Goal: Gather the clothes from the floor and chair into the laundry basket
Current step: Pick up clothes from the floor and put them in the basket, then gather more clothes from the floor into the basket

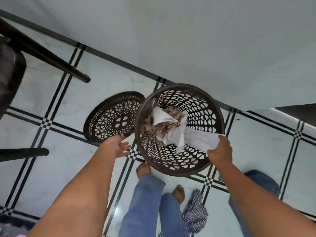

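- The right hand (220,149), grip closed on a white cloth (196,139), feeds it into the laundry basket (212,103).
- The left hand (118,147) is open, empty, at the basket's nine o'clock.
- Next: release, then fetch the striped garment (195,211) on the floor at six o'clock.

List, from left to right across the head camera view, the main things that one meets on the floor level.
Dark wooden chair → round brown perforated plastic lid → left hand → round brown plastic laundry basket → right hand, gripping a white cloth → blue denim garment.
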A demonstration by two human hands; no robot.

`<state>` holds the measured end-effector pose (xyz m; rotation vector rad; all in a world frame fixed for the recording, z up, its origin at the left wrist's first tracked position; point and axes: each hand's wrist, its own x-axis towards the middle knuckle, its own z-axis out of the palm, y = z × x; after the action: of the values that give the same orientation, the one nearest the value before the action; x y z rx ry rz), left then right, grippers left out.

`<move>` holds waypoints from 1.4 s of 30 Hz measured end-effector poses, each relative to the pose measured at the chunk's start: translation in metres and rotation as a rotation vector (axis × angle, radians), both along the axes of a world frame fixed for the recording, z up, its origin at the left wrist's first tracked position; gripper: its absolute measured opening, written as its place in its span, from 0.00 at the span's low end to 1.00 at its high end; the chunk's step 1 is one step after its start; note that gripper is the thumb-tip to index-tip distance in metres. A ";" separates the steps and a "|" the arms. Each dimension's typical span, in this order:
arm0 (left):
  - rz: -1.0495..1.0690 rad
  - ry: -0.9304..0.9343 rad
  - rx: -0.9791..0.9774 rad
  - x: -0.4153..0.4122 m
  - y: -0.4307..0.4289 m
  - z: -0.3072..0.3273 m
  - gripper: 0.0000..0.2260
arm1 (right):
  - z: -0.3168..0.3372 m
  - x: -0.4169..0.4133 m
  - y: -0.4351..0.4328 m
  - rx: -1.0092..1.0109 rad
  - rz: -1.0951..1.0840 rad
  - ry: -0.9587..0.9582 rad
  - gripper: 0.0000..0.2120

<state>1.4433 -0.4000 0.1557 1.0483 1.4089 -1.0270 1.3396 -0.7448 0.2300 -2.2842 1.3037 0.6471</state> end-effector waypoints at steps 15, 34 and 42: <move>-0.454 -0.540 0.137 -0.046 -0.050 0.029 0.21 | 0.005 0.020 -0.030 -0.182 0.271 0.254 0.15; -1.284 -0.763 0.156 -0.154 -0.246 0.127 0.15 | 0.039 -0.128 -0.025 0.469 -0.496 -0.144 0.18; -1.823 -0.848 -0.301 -0.294 -0.394 0.179 0.11 | 0.054 -0.281 -0.066 0.354 -1.021 -0.254 0.16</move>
<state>1.1498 -0.7937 0.3342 2.1258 -0.7341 -1.5145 1.0583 -0.8111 0.2843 -1.1273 1.7809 0.1791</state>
